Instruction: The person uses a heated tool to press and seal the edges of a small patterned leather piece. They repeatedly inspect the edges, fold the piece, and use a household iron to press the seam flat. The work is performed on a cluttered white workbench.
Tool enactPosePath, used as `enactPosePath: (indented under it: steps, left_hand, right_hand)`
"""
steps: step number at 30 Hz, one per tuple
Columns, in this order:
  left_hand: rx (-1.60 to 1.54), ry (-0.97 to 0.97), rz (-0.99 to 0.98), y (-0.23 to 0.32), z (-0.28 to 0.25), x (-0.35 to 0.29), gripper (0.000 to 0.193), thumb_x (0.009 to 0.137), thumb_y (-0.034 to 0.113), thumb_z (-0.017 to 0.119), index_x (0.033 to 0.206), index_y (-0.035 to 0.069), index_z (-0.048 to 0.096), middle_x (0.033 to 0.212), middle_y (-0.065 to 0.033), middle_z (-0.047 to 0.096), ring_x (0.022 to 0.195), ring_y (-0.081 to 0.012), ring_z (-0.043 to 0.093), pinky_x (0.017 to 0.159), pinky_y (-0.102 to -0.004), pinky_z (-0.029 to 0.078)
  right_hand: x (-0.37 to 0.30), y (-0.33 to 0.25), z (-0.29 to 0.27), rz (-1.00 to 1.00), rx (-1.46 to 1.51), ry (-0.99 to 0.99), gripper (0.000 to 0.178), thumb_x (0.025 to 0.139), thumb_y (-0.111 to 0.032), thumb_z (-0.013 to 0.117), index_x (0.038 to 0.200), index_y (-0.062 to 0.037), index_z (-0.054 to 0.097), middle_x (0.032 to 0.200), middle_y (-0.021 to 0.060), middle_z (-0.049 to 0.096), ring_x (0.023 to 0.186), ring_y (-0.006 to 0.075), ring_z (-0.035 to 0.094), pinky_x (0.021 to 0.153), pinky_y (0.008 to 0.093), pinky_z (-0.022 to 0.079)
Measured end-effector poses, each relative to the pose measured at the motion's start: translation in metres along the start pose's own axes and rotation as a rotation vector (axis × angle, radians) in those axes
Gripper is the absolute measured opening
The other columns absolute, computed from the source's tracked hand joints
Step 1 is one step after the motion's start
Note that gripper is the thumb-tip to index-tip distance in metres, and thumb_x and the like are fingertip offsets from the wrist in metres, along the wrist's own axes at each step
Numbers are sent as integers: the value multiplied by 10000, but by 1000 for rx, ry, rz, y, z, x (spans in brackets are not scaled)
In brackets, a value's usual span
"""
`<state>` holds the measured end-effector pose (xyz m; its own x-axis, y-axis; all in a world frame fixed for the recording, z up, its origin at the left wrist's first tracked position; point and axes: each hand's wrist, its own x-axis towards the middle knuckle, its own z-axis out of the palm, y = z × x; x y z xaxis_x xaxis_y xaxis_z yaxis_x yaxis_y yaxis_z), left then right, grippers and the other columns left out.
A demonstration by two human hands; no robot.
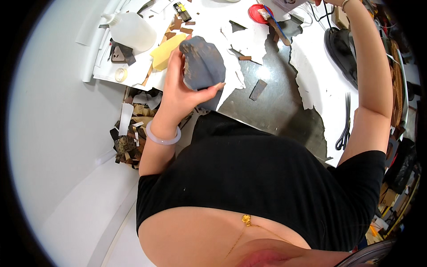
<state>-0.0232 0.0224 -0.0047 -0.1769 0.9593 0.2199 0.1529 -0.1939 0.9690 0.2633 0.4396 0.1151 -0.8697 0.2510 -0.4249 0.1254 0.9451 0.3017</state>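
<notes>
My left hand [178, 73] is closed round a dark blue-grey piece [203, 62], curved and folded, with a ridge down its middle and pale yellowish marks along one side. Its material and kind do not show clearly. The thumb presses the piece's near edge, above the table's front edge. Behind this hand, a yellow block [165, 52] lies on the white table covering. At the far right, my right arm stretches up to the picture's top edge. Only a sliver of my right hand [341, 2] shows there, near a dark cable, so its fingers cannot be read.
A translucent bottle [133, 32], a tape roll [121, 74] and a lighter [182, 11] are at the left. A red lid [259, 14] with a brush [278, 27] across it lies far back. Scissors [346, 124] and a black iron-shaped object [341, 55] lie right. Scraps [133, 133] fill a bin below.
</notes>
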Motion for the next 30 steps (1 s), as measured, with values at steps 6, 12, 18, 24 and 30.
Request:
enactPosePath:
  steps: [6,12,18,24,30]
  left_hand:
    - [-254,-4,-278,14,4,-1,658,732,62,882,1301,17,554,1141,-62,664,1060,-167,646,938,-338,532]
    - [-303,-27,-334,17,7,-6,584,767,93,870,1268,16,580,1137,-61,675,1055,-157,637,927,-332,525]
    - [-313,20,-383,25,13,-12,607,787,117,881,1295,9,567,1168,-71,677,1075,-167,641,952,-340,520]
    - [-316,19,-363,30,22,-14,654,777,87,884,1332,12,547,1192,-75,674,1097,-172,647,964,-340,527]
    - [-169,-49,-339,45,30,-23,737,756,68,881,1388,37,503,1223,-64,652,1107,-169,650,956,-332,540]
  right_hand:
    - [-7,-60,-54,724,665,35,315,895,-259,617,946,4,783,882,158,770,817,269,725,755,377,556]
    - [-11,-71,-60,769,521,127,364,853,-334,643,795,7,757,777,183,730,730,316,695,700,401,541]
    - [-13,-78,-58,803,451,266,369,856,-357,672,819,3,749,784,196,719,762,358,691,732,423,551]
    - [-39,-163,-87,831,367,960,387,953,-297,701,1196,2,661,1241,206,659,1120,351,643,935,404,529]
    - [-24,-313,-55,219,1460,986,253,954,-206,751,1123,-24,701,1006,37,730,894,125,698,791,282,560]
